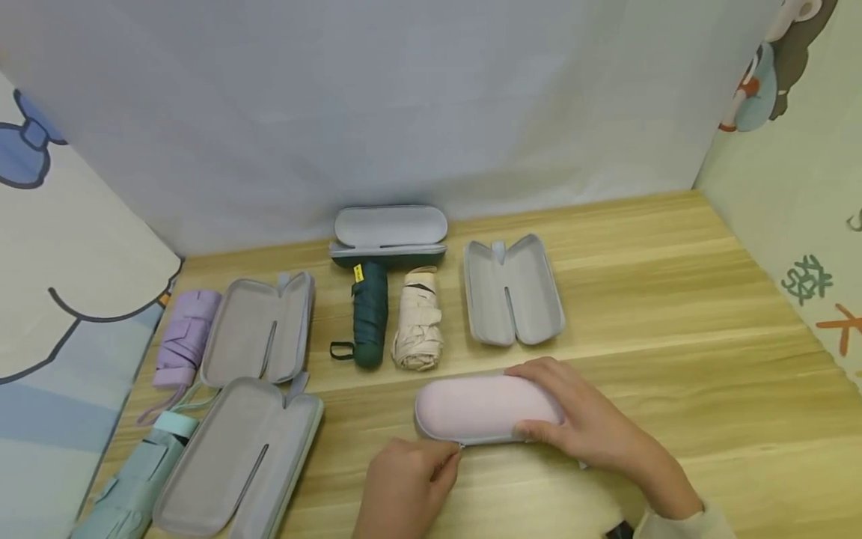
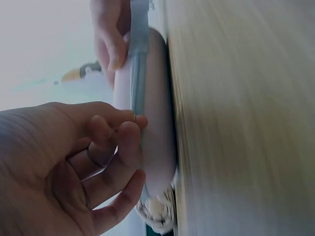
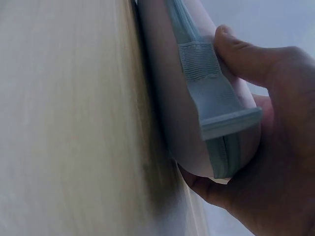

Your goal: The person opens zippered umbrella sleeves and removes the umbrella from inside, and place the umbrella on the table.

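A pale pink zip case (image 1: 481, 408) lies closed on the table in the head view, its long side facing me. My right hand (image 1: 586, 419) grips its right end, thumb on the near side and fingers over the far side. At the near edge my left hand (image 1: 411, 479) pinches the small zipper pull between thumb and forefinger. The left wrist view shows those fingertips (image 2: 140, 120) on the grey-blue zipper band, the other fingers loosely curled. A grey-blue fabric tab (image 3: 216, 93) hangs from the case's end beside my right thumb. The pull itself is mostly hidden.
Behind the case lie a cream folded umbrella (image 1: 419, 322) and a dark green one (image 1: 370, 314). Open cases stand at back centre (image 1: 390, 228), back right (image 1: 513, 296) and left (image 1: 256, 329), (image 1: 229, 457). Purple (image 1: 188, 337) and mint (image 1: 138, 479) umbrellas lie far left.
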`<state>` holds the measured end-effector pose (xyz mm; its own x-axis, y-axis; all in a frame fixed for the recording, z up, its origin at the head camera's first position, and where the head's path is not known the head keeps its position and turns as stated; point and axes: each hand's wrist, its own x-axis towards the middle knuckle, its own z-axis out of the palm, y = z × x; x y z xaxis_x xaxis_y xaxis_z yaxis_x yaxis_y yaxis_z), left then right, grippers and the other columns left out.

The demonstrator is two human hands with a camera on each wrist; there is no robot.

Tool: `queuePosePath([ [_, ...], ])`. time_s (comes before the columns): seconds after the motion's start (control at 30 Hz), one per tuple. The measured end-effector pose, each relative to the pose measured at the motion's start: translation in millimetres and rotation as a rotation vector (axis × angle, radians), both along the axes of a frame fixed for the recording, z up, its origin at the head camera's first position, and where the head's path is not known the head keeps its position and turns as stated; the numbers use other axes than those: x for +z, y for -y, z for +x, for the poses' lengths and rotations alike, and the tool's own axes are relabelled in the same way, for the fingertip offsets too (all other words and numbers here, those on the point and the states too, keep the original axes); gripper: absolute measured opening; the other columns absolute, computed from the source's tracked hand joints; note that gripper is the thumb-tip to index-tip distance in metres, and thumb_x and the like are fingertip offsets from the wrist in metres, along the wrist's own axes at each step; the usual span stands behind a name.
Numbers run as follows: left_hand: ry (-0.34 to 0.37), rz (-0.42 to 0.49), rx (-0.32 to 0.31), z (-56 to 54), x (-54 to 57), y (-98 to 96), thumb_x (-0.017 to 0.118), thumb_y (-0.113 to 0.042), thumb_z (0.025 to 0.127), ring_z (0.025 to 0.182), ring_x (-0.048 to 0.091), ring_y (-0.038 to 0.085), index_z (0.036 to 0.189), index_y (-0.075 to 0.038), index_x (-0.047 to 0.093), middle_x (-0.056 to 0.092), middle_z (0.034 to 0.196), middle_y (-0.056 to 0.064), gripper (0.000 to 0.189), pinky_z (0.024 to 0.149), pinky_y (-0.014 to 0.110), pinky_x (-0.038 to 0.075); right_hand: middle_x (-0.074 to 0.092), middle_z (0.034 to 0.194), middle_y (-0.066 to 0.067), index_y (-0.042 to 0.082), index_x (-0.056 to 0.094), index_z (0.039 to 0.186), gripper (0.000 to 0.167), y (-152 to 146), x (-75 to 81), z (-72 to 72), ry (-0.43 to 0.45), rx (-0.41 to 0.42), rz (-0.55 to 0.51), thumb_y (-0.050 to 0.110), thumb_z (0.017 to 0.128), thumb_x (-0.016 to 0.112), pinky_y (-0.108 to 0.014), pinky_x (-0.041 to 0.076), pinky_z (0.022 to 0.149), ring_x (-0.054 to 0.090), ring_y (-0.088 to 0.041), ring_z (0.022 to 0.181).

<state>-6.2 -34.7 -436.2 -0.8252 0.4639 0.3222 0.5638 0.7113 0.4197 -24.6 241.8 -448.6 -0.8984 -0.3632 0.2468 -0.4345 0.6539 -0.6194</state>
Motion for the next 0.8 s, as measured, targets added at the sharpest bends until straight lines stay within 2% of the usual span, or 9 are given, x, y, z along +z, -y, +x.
queuePosePath([
  [0.1,0.042,-0.038,0.004,3.2,2.6,-11.9,0.085,-0.017,0.086,0.052,0.054,-0.003,0.078,-0.022,0.079,0.068,0.062,-0.013,0.011,0.051,0.017,0.045,0.062,0.135,0.01,0.022,0.058,0.143,0.052,0.0,2.8,1.6,0.025,0.006,-0.01,0.027,0.095,0.077,-0.039,0.049,0.098,0.055,-0.009,0.121],
  [0.2,0.052,-0.062,0.003,6.1,4.0,-23.4,0.085,-0.018,0.085,0.054,0.059,0.001,0.078,-0.022,0.079,0.071,0.067,-0.012,0.01,0.051,0.02,0.047,0.06,0.137,0.01,0.022,0.056,0.145,0.047,0.6,5.5,3.7,0.06,0.019,-0.02,0.022,0.1,0.069,-0.041,0.049,0.1,0.054,-0.009,0.123],
  [0.33,0.032,-0.061,-0.017,6.7,3.6,-37.4,0.085,-0.017,0.085,0.05,0.047,-0.003,0.071,-0.02,0.076,0.067,0.061,-0.012,0.017,0.05,0.017,0.041,0.058,0.141,0.009,0.023,0.054,0.148,0.045,1.6,7.8,4.5,0.079,0.021,-0.025,0.021,0.104,0.064,-0.044,0.048,0.103,0.053,-0.011,0.127],
  [0.43,0.006,-0.059,-0.04,6.6,1.8,-47.0,0.085,-0.015,0.084,0.047,0.038,-0.006,0.067,-0.019,0.072,0.062,0.055,-0.011,0.022,0.048,0.014,0.035,0.059,0.141,0.009,0.024,0.054,0.148,0.045,1.5,8.0,4.6,0.075,0.014,-0.024,0.021,0.103,0.064,-0.045,0.048,0.103,0.053,-0.011,0.128],
  [0.53,-0.023,-0.076,-0.051,8.1,0.3,-55.9,0.085,-0.015,0.083,0.047,0.042,-0.004,0.067,-0.019,0.071,0.062,0.055,-0.011,0.022,0.046,0.014,0.036,0.059,0.14,0.009,0.024,0.055,0.147,0.045,1.2,7.6,5.2,0.077,0.01,-0.024,0.021,0.103,0.064,-0.043,0.048,0.102,0.053,-0.011,0.126],
  [0.7,-0.007,-0.103,-0.052,9.1,1.4,-66.1,0.084,-0.014,0.084,0.047,0.044,-0.003,0.069,-0.017,0.07,0.06,0.055,-0.01,0.021,0.045,0.014,0.035,0.059,0.14,0.009,0.023,0.055,0.147,0.045,1.2,7.5,5.5,0.079,0.01,-0.027,0.021,0.103,0.064,-0.044,0.048,0.103,0.053,-0.012,0.128],
  [0.8,0.046,-0.1,-0.067,7.2,3.0,-66.5,0.083,-0.017,0.087,0.047,0.039,-0.005,0.069,-0.018,0.07,0.057,0.054,-0.012,0.022,0.046,0.013,0.034,0.06,0.141,0.009,0.023,0.055,0.146,0.045,1.2,6.9,5.8,0.073,0.003,-0.03,0.021,0.103,0.065,-0.046,0.048,0.104,0.054,-0.013,0.129],
])
